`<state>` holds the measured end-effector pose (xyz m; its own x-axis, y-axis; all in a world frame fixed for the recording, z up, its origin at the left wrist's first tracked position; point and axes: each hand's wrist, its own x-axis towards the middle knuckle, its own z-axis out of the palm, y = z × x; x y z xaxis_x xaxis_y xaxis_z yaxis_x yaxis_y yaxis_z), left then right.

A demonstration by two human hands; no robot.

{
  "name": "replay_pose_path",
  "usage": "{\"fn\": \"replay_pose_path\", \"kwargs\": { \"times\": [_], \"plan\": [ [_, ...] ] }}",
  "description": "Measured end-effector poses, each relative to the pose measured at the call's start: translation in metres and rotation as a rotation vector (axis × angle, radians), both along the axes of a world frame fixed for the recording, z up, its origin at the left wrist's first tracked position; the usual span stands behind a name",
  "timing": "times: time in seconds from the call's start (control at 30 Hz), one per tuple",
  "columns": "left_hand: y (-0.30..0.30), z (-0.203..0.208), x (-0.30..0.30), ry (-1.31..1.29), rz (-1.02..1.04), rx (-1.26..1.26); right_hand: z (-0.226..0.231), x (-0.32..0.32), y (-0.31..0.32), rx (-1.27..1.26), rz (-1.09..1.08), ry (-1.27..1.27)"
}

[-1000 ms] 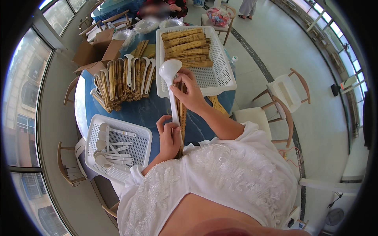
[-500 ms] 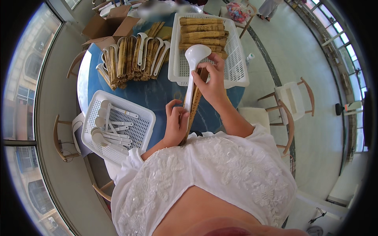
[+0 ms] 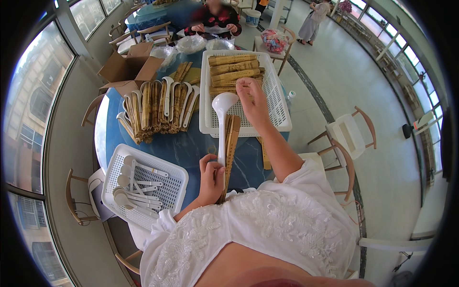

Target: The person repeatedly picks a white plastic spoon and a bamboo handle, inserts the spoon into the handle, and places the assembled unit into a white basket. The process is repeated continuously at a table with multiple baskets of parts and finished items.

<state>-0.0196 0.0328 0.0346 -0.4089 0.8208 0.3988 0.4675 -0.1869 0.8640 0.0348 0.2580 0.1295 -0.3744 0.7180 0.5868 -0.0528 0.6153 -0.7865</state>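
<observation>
My left hand (image 3: 211, 181) is closed around the handle of a white ladle (image 3: 222, 124), which stands upright with its bowl at the top. Right behind the handle, a long flat tan bundle with dark printed marks (image 3: 233, 138) rises from the same hand. My right hand (image 3: 254, 107) is raised just right of the ladle's bowl, fingers apart and nothing visible in them. It overlaps the near part of a white perforated basket (image 3: 284, 107) holding several similar tan bundles (image 3: 234, 67). Another tan strip (image 3: 265, 154) lies partly hidden beneath my right forearm.
Several ladles lie in a white basket (image 3: 179, 191) at the left. Tan bundles paired with ladles (image 3: 158, 107) cover the blue table (image 3: 191, 143) near an opened cardboard box (image 3: 125, 69). Across the table sits a person (image 3: 215, 21) behind plastic-wrapped items (image 3: 190, 44). Chairs (image 3: 346, 134) stand at right.
My right hand has let go of the ladle and bundle and moved away from them. My left hand still grips them. The view has tilted up, showing the person opposite.
</observation>
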Motion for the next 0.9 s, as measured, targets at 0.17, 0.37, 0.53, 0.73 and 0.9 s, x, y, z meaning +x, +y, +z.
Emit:
{"fn": "replay_pose_path", "kwargs": {
  "times": [0.17, 0.37, 0.53, 0.73, 0.9],
  "plan": [
    [0.0, 0.001, -0.002, 0.003, 0.015, 0.01, 0.005, -0.011, 0.0, -0.187, 0.238, -0.265],
    [0.0, -0.001, -0.003, -0.048, 0.05, -0.014, -0.004, -0.016, -0.018, 0.062, 0.032, -0.223],
    [0.003, -0.002, -0.005, -0.176, 0.089, -0.015, -0.014, -0.015, -0.057, -0.081, 0.101, -0.2],
    [0.005, -0.005, -0.008, -0.224, 0.082, -0.041, -0.048, -0.023, -0.052, 0.145, 0.048, -0.148],
    [0.007, -0.018, -0.01, -0.251, 0.065, -0.005, -0.074, -0.026, -0.063, -0.204, 0.067, 0.022]
  ]
}}
